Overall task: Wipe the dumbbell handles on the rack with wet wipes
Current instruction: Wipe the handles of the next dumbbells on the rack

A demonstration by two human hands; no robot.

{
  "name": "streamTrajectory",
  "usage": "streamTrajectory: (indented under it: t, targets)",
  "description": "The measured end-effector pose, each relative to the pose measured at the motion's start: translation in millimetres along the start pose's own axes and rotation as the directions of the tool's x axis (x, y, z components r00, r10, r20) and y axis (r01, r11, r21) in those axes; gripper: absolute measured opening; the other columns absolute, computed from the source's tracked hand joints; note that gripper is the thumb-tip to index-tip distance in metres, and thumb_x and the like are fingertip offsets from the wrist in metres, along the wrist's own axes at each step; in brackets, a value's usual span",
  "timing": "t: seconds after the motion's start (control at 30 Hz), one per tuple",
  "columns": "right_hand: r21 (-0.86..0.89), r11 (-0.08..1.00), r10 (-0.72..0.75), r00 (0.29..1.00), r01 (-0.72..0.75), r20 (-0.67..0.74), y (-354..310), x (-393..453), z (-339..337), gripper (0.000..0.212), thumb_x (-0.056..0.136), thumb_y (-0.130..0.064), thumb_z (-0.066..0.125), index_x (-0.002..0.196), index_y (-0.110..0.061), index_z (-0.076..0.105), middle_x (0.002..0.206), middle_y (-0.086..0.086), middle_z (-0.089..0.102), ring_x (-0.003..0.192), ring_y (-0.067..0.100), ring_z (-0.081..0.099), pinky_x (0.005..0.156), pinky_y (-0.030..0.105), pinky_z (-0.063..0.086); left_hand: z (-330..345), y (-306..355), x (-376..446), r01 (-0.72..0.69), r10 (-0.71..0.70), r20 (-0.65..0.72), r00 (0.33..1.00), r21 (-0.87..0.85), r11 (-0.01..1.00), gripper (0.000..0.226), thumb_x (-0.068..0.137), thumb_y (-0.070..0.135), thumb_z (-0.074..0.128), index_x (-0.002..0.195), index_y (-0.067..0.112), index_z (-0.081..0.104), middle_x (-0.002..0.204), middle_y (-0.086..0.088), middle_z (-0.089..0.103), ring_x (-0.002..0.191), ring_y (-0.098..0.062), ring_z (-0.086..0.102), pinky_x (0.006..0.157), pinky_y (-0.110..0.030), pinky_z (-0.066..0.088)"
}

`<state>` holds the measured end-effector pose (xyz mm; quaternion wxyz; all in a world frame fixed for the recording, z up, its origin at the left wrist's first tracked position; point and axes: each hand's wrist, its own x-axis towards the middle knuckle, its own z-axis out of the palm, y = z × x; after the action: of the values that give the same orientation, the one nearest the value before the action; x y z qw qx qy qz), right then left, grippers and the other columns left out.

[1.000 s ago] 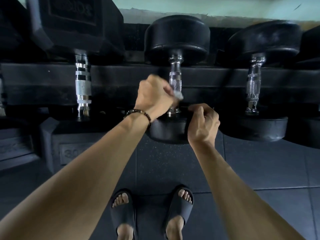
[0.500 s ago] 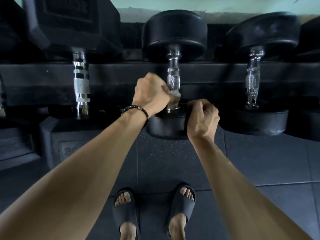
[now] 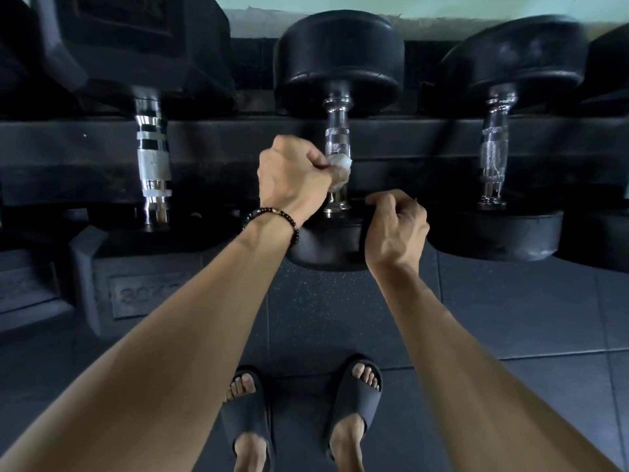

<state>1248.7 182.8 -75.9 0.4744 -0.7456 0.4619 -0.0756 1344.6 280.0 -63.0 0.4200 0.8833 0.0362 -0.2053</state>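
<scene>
Dumbbells sit side by side on a dark rack point(image 3: 238, 144), handles running toward the viewer. At the middle dumbbell point(image 3: 338, 59), the left hand point(image 3: 292, 180) curls its fingers around a crumpled white wet wipe point(image 3: 338, 165) and presses it against the knurled chrome handle point(image 3: 337, 144), about midway along its length. A dark beaded bracelet point(image 3: 272, 218) circles that wrist. The right hand point(image 3: 396, 229) grips the rim of the near weight head point(image 3: 326, 248) of the same dumbbell, fingers hooked over its top edge, just beside and below the wiping hand. To the left, a hex dumbbell point(image 3: 136, 52) shows a banded chrome handle; to the right, a round-headed dumbbell point(image 3: 510, 59) has its own knurled handle, well apart from both hands. Below, two feet in dark slide sandals point(image 3: 357, 393) stand on a speckled rubber floor point(image 3: 510, 301).
</scene>
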Motion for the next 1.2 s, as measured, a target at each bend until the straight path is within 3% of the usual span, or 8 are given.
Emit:
streamTrajectory:
  t: [0.17,0.3,0.47,0.67,0.77,0.9,1.1,1.2]
  targets:
    - [0.008,1.000,-0.024,1.000,0.025,-0.015,3,1,1,0.026,0.089,-0.015,0.047,0.077,-0.006,0.069,0.066,0.003,0.063,0.067,0.007,0.054,0.062,0.025,0.038,1,-13,-8,0.053,-0.053,0.068,0.996,0.005,0.999,0.028,0.070,0.042,0.088,0.080,0.020,0.074,0.084,0.006,0.071,0.079,-0.004,0.066,0.063,-0.010,0.048]
    - [0.012,0.999,-0.030,1.000,0.030,0.002,4,2,1,0.027,0.088,-0.015,0.047,0.075,-0.008,0.069,0.067,0.000,0.065,0.061,-0.004,0.053,0.059,0.015,0.038,-1,8,2,0.052,-0.068,-0.048,0.996,-0.285,0.957,0.015,0.077,0.016,0.085,0.078,0.013,0.070,0.076,0.006,0.068,0.060,0.006,0.065,0.055,-0.003,0.047]
    - [0.025,1.000,-0.016,1.000,0.016,0.001,4,1,1,0.030,0.085,-0.019,0.043,0.075,-0.007,0.068,0.067,0.005,0.064,0.060,0.000,0.053,0.058,0.015,0.038,-3,-11,-7,0.126,-0.092,0.135,0.986,-0.265,0.956,0.021,0.069,0.021,0.090,0.070,0.014,0.071,0.069,0.006,0.073,0.061,0.003,0.068,0.066,-0.013,0.053]
    - [0.032,0.999,-0.014,1.000,0.013,0.021,0,1,-1,0.029,0.091,-0.012,0.045,0.076,-0.017,0.069,0.068,-0.015,0.062,0.064,-0.017,0.054,0.056,0.002,0.035,8,13,15,-0.036,-0.025,-0.144,0.989,-0.403,0.914,0.028,0.076,0.022,0.084,0.053,0.028,0.071,0.061,0.012,0.071,0.069,-0.005,0.073,0.082,-0.032,0.059]
    - [0.029,0.999,-0.018,0.999,0.017,0.027,0,0,-1,0.029,0.091,-0.015,0.044,0.076,-0.021,0.069,0.068,-0.017,0.062,0.065,-0.018,0.054,0.057,0.001,0.035,8,9,18,-0.018,-0.018,-0.093,0.995,-0.371,0.928,0.019,0.072,0.023,0.088,0.061,0.025,0.072,0.067,0.007,0.074,0.074,-0.008,0.073,0.082,-0.031,0.059]
    - [0.056,0.998,-0.022,1.000,0.021,0.021,1,-2,0,0.029,0.078,-0.028,0.040,0.071,-0.025,0.069,0.063,-0.015,0.064,0.066,-0.010,0.057,0.060,0.007,0.039,3,-5,0,-0.024,0.025,0.006,1.000,-0.181,0.983,0.018,0.070,0.026,0.089,0.074,0.015,0.076,0.074,0.006,0.074,0.072,-0.002,0.071,0.067,-0.010,0.054]
    - [0.024,1.000,-0.020,0.999,0.020,0.026,1,0,0,0.030,0.085,-0.022,0.041,0.073,-0.027,0.068,0.065,-0.020,0.061,0.068,-0.018,0.054,0.059,0.001,0.036,10,28,21,0.038,-0.121,-0.158,0.980,-0.446,0.894,0.024,0.077,0.022,0.084,0.058,0.021,0.069,0.052,0.011,0.067,0.055,0.003,0.067,0.067,-0.019,0.058]
    - [0.030,0.999,-0.022,0.999,0.021,0.029,3,0,0,0.031,0.080,-0.026,0.039,0.073,-0.022,0.068,0.064,-0.016,0.061,0.066,-0.014,0.055,0.058,0.004,0.037,11,17,21,0.063,-0.129,-0.150,0.980,-0.383,0.921,0.028,0.076,0.023,0.085,0.056,0.030,0.066,0.054,0.018,0.065,0.060,0.006,0.065,0.065,-0.015,0.055]
